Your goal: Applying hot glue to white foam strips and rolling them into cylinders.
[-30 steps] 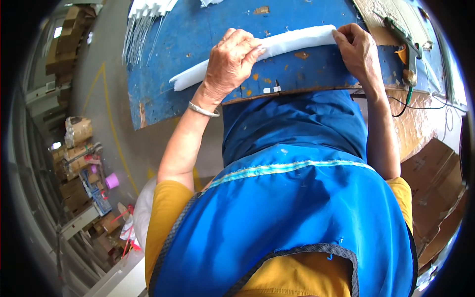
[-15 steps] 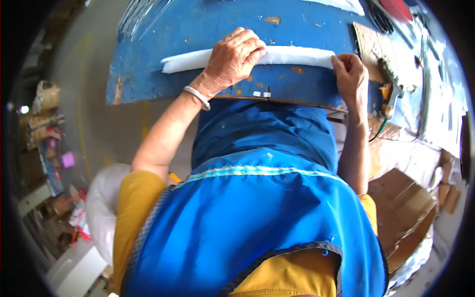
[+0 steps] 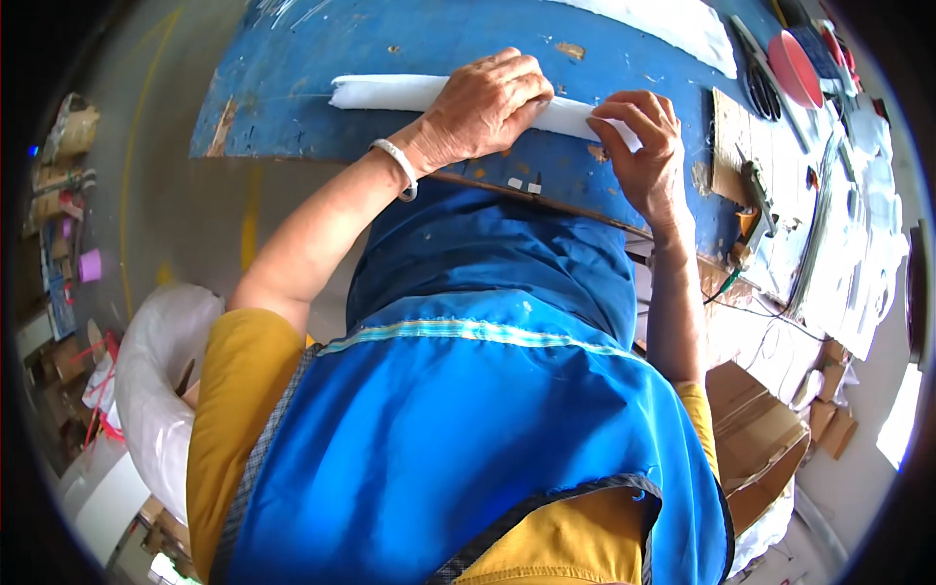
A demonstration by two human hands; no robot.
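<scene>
Since half a second ago my right hand (image 3: 639,146) has come in along the white roll (image 3: 390,93) until it sits just beside my left hand (image 3: 487,107), where before the two were well apart. The roll lies lengthwise on the blue surface (image 3: 292,58), near its close edge. My left hand is pressed flat over the middle of the roll, fingers curled down over it, a pale bangle (image 3: 400,166) on the wrist. My right hand pinches the roll's right end between thumb and fingertips. Just below the roll, on the surface's near edge, sit two small white labels (image 3: 522,183), squarish. To the right of the roll lies a flat brown cardboard piece (image 3: 726,146), and beyond it a red round lid (image 3: 792,68) next to black scissors (image 3: 759,83). Far right of the roll, white sheets (image 3: 858,195) lie in a stack. Below these, brown cardboard boxes (image 3: 760,439) stand on the floor. My blue apron (image 3: 468,419) hangs below the surface.
</scene>
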